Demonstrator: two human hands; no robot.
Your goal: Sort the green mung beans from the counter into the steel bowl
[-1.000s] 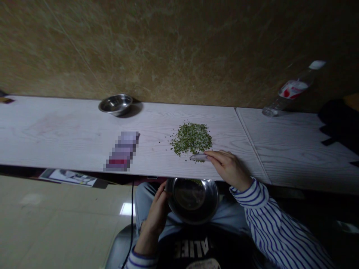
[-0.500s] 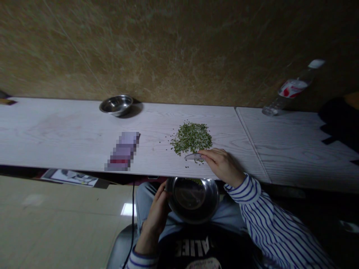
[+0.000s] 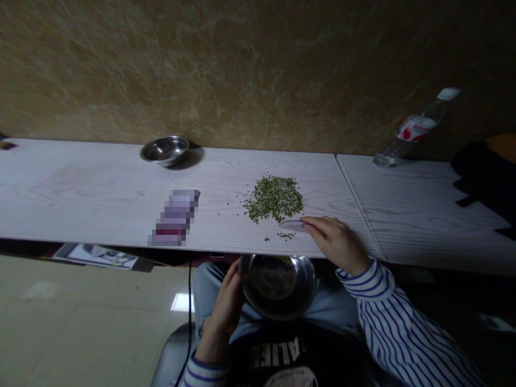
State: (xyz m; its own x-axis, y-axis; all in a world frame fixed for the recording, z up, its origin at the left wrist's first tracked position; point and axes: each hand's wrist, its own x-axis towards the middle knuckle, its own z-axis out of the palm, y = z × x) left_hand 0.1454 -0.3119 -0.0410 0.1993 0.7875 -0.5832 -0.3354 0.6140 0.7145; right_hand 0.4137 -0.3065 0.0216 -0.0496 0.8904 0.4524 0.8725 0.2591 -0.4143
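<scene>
A pile of small green beans (image 3: 274, 198) lies on the pale wooden table (image 3: 100, 193). My right hand (image 3: 335, 243) rests at the pile's near right edge, fingers closed on a small flat pale card (image 3: 293, 225) that touches the table. A few loose beans (image 3: 285, 235) sit just in front of the card. Below the table edge, my left hand (image 3: 226, 305) grips the rim of a steel bowl (image 3: 277, 286) held over my lap, with some green beans inside near its far rim.
A second steel bowl (image 3: 165, 150) stands at the back by the wall. A blurred rectangular object (image 3: 175, 217) lies left of the beans. A plastic bottle (image 3: 415, 128) lies at the far right, dark cloth (image 3: 484, 177) beyond it. A cable (image 3: 189, 317) hangs below.
My right hand slid the card left along the pile's near edge, then back to the right. A few beans now lie apart near the table edge. The left hand and bowl stayed put.
</scene>
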